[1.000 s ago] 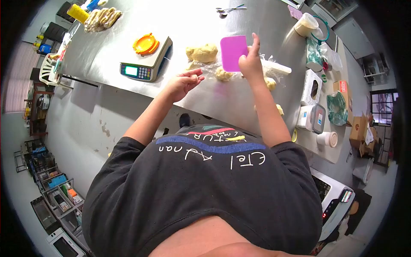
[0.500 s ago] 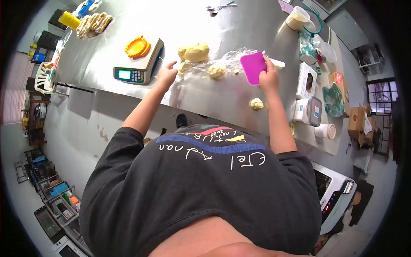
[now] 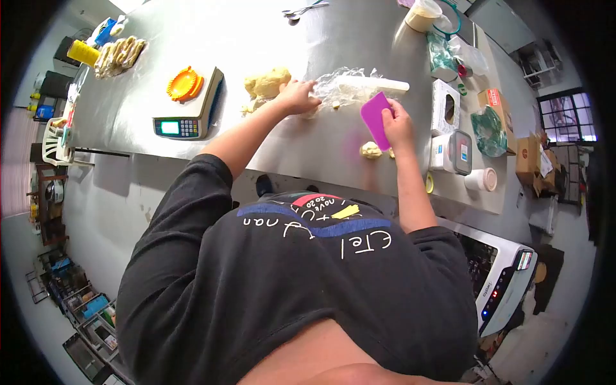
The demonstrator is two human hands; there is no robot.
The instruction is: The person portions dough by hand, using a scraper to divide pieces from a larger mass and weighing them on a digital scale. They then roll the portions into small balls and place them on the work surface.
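My right hand (image 3: 398, 125) grips a flat purple dough scraper (image 3: 374, 119), tilted above the steel table. Just below the scraper lies a small dough ball (image 3: 370, 150), with another bit of dough (image 3: 391, 153) beside it. My left hand (image 3: 297, 97) reaches over a smaller dough lump (image 3: 310, 114) with its fingers apart, mostly covering it; whether they touch it is hard to see. A large dough mass (image 3: 266, 82) sits to the left of that hand. Crumpled clear plastic wrap (image 3: 346, 80) spreads on its right, with a white rolling pin (image 3: 378, 84) lying on it.
A digital scale (image 3: 192, 112) bearing orange dough molds (image 3: 185, 84) stands on the left. Farther back are a yellow roll (image 3: 83, 52) and spoons (image 3: 301, 11). Along the right are a lidded plastic tub (image 3: 451, 153), a white box (image 3: 444, 108) and a white jar (image 3: 481, 179).
My left hand has moved right, from beside the scale to over the smaller dough lump. The scraper has turned more edge-on and come lower, near the small dough ball. The camera view has shifted.
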